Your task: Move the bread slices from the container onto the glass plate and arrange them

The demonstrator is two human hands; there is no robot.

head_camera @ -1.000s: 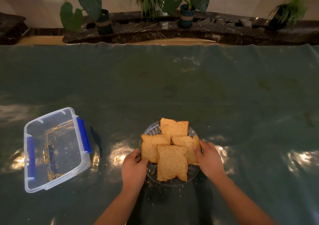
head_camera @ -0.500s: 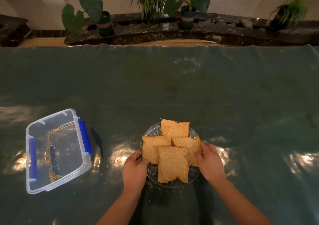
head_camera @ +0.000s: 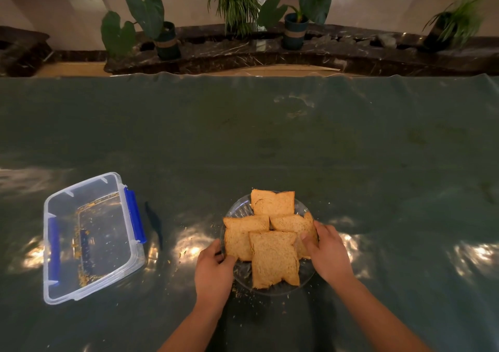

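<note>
Four slices were already on the plate, just the tidying was left.

The bread slices sat overlapping on the glass plate near the desk's front edge, while the container off to the left held only crumbs. My right hand was the nearer grip, fingers closed on the right-hand slice, whose long axis ran left-right. My left hand was pinching the plate's rim beside the left slice. Nearest slice pointed toward me.
</note>
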